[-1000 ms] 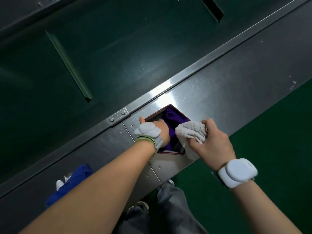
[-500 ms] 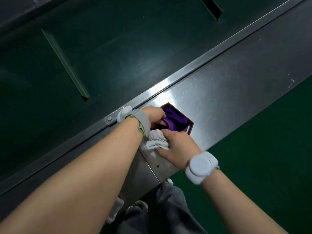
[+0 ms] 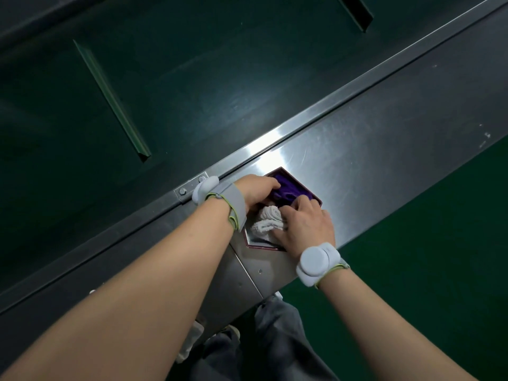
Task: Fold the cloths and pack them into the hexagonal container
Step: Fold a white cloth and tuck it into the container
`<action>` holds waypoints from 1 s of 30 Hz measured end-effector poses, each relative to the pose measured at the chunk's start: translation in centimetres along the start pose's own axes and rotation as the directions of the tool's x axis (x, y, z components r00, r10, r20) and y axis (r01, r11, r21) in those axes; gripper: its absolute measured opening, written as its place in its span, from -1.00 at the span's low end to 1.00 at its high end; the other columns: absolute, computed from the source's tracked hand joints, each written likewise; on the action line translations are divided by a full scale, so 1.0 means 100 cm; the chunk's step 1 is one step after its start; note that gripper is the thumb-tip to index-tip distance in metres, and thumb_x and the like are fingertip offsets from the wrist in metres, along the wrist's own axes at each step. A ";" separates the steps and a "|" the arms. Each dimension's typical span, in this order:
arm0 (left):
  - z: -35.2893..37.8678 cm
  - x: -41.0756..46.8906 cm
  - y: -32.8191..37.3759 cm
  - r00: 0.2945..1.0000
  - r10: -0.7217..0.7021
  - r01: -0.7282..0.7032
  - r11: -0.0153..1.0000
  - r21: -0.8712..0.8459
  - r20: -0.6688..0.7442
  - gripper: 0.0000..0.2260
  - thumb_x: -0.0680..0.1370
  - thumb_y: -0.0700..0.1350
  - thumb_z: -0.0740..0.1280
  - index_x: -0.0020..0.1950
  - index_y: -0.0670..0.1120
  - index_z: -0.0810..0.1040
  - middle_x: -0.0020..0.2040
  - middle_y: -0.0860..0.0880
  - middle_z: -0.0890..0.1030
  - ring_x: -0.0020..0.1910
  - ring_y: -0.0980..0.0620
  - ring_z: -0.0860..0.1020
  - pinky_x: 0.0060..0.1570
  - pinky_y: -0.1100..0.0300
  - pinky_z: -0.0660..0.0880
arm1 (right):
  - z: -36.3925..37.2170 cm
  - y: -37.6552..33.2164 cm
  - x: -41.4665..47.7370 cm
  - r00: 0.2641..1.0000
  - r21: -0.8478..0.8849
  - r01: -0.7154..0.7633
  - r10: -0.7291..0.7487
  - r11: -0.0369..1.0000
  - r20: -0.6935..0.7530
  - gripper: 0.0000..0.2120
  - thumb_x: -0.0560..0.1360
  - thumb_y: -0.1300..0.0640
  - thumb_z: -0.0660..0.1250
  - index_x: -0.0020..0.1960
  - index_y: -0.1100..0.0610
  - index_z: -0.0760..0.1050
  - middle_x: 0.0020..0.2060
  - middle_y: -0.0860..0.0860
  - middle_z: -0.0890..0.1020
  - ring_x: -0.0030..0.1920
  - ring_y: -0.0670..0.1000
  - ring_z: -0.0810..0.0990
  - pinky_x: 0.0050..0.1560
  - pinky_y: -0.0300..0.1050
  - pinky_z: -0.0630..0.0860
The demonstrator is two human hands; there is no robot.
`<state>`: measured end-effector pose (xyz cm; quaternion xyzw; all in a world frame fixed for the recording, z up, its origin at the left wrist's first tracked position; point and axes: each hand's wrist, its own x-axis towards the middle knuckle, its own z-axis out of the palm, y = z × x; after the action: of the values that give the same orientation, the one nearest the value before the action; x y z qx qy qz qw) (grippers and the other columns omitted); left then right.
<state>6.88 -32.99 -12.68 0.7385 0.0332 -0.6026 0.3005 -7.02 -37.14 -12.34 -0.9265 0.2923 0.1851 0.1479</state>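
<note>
A dark red hexagonal container [image 3: 262, 246] sits on the steel table [image 3: 384, 149]. Inside it lies a purple cloth [image 3: 288, 185] at the far side and a bunched white cloth [image 3: 268, 221] at the near side. My left hand [image 3: 254, 192] reaches in from the left, fingers curled onto the purple cloth. My right hand [image 3: 305, 222] lies palm down over the right side of the container, pressing the white cloth. Much of the container's inside is hidden by both hands.
The steel table runs diagonally, with a raised rail [image 3: 330, 103] and a bolted bracket [image 3: 189, 187] along its far edge. Beyond it is a dark green surface [image 3: 192, 78]. Green floor [image 3: 426, 257] lies to the right, and my legs [image 3: 261, 347] show below.
My right hand carried the white cloth from beside the container down into it. My left hand shifted from the container's left rim onto the purple cloth. The blue cloth at lower left left the view.
</note>
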 end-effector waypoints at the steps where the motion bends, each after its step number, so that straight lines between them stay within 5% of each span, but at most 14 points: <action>1: -0.002 -0.001 -0.004 1.000 0.014 -0.014 1.000 -0.012 -0.008 -0.74 0.51 -0.06 0.27 0.05 -0.22 0.57 0.02 -0.17 0.66 -0.01 -0.13 0.63 -0.14 0.20 0.45 | 0.004 -0.001 -0.001 0.997 -0.055 -0.018 0.014 0.998 -0.074 -0.62 0.32 -0.20 0.37 0.01 0.02 0.54 -0.01 0.05 0.44 0.03 0.14 0.37 -0.02 0.00 0.27; 4: -0.010 -0.013 -0.010 0.996 0.073 -0.075 0.996 -0.038 -0.057 -0.55 0.39 0.03 0.32 0.11 -0.28 0.57 0.11 -0.24 0.64 0.12 -0.20 0.59 0.18 0.01 0.48 | 0.012 -0.005 0.001 0.955 -0.061 -0.122 0.100 0.991 -0.278 -0.38 0.14 -0.22 0.48 0.09 0.06 0.45 0.17 0.13 0.40 0.18 0.19 0.27 0.21 0.21 0.26; 6: -0.014 -0.023 -0.015 0.989 0.129 -0.133 0.990 -0.040 -0.077 -0.55 0.33 0.04 0.31 0.00 -0.30 0.60 0.03 -0.28 0.66 0.07 -0.24 0.60 0.21 -0.09 0.46 | 0.016 -0.005 0.006 0.972 -0.051 -0.147 0.134 0.988 -0.194 -0.01 0.10 -0.27 0.49 0.41 0.01 0.18 0.40 0.18 0.20 0.38 0.24 0.16 0.34 0.37 0.10; 8: -0.018 -0.035 -0.021 0.978 0.194 -0.195 0.981 -0.012 -0.082 -0.74 0.42 -0.02 0.29 -0.17 -0.22 0.60 -0.06 -0.25 0.67 -0.03 -0.21 0.61 0.11 -0.06 0.49 | 0.019 -0.007 0.014 0.987 -0.078 -0.151 0.145 0.986 -0.069 0.24 0.10 -0.33 0.47 0.52 -0.08 -0.21 0.46 0.19 0.12 0.42 0.28 0.17 0.34 0.47 0.00; 10: -0.021 -0.046 -0.032 0.967 0.234 -0.241 0.969 -0.054 -0.102 -0.82 0.49 -0.05 0.29 -0.22 -0.10 0.60 -0.12 -0.16 0.67 -0.08 -0.15 0.60 0.07 0.03 0.50 | 0.024 -0.009 0.020 0.987 -0.095 -0.150 0.144 0.984 -0.066 0.21 0.16 -0.28 0.47 0.51 -0.10 -0.28 0.33 0.20 0.29 0.29 0.25 0.33 0.32 0.50 0.03; 15: -0.024 -0.081 -0.085 0.966 0.204 -0.249 0.906 -0.343 -0.160 -0.88 0.55 -0.16 0.27 -0.12 -0.08 0.59 -0.18 -0.12 0.68 -0.21 0.02 0.63 -0.07 0.25 0.55 | 0.020 -0.007 0.031 0.957 -0.090 -0.246 0.228 0.965 -0.177 -0.08 0.32 -0.16 0.42 0.50 0.00 -0.03 0.07 0.16 0.44 0.05 0.21 0.44 0.31 0.37 0.25; 21: -0.033 -0.119 -0.159 0.968 0.135 -0.215 0.882 -0.420 -0.213 -0.88 0.54 -0.12 0.28 -0.14 -0.06 0.59 -0.26 -0.01 0.69 -0.19 -0.03 0.67 0.16 -0.08 0.52 | 0.031 -0.020 0.020 0.966 -0.156 -0.252 0.239 0.955 -0.095 0.30 0.07 -0.32 0.51 0.47 -0.17 -0.35 0.44 0.17 0.16 0.37 0.27 0.22 0.23 0.61 0.00; 26: -0.037 -0.136 -0.193 0.964 0.111 -0.195 0.912 -0.361 -0.241 -0.75 0.34 0.09 0.26 -0.14 -0.01 0.60 -0.19 0.03 0.70 -0.09 0.00 0.67 0.15 -0.06 0.52 | 0.030 -0.022 0.028 0.937 -0.136 -0.312 0.281 0.940 -0.206 0.00 0.22 -0.16 0.48 0.45 -0.13 -0.07 0.18 0.31 0.37 0.17 0.33 0.37 0.20 0.47 0.29; 30: -0.048 -0.137 -0.207 0.911 0.195 -0.186 0.981 0.062 -0.363 -0.74 0.44 0.06 0.25 0.04 0.00 0.58 0.00 0.03 0.68 0.04 -0.02 0.61 0.05 0.12 0.52 | 0.023 -0.021 0.023 0.953 -0.140 -0.284 0.262 0.949 -0.155 -0.08 0.33 -0.08 0.42 0.46 -0.16 -0.13 0.19 0.31 0.34 0.19 0.36 0.34 0.20 0.54 0.24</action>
<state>-1.15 -9.41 -8.09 0.8417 0.0089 -0.4220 0.3367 -4.64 -35.70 -14.99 -0.8963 0.4112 0.1642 0.0255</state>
